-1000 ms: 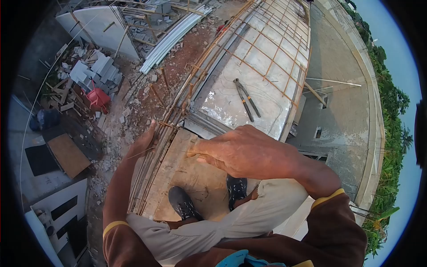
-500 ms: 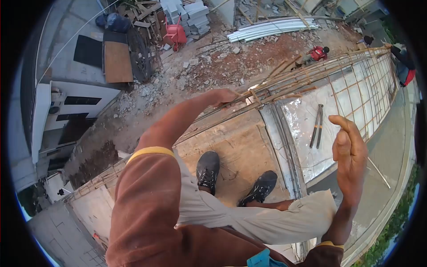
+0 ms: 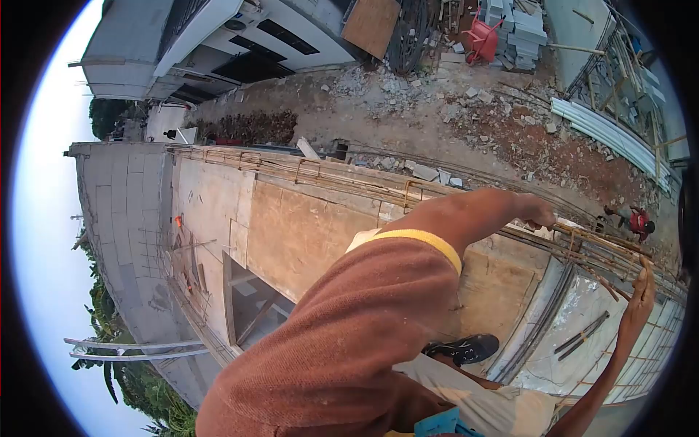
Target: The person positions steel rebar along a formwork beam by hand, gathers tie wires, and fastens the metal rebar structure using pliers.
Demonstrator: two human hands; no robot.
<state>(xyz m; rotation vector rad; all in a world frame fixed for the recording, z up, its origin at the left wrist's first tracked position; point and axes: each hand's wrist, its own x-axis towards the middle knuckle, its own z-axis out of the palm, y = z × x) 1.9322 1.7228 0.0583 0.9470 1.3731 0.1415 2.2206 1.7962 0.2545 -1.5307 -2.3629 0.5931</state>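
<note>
A long bundle of rusty steel bars (image 3: 408,191) with square ties runs along the edge of the raised deck. On this bundle, my left hand (image 3: 537,212) has its fingers curled round the bars, partly hidden by the hand itself. Farther right, my right hand (image 3: 641,293) is raised beside the bars, its fingers stretched out and nothing visible in it. Long-handled pincers (image 3: 581,335) lie on the pale panel (image 3: 550,364), below and left of my right hand.
Plywood (image 3: 313,229) covers the deck, with a square opening (image 3: 255,298) at left. One shoe (image 3: 466,349) shows on it. Beyond the edge lies rubble ground with a red wheelbarrow (image 3: 482,40), white pipes (image 3: 611,138) and a person in red (image 3: 641,224). A bar grid (image 3: 652,349) stands at right.
The view has swung left along the deck. My right hand has left its raised place above the pale panel and reached the bars. My left hand remains at the bundle.
</note>
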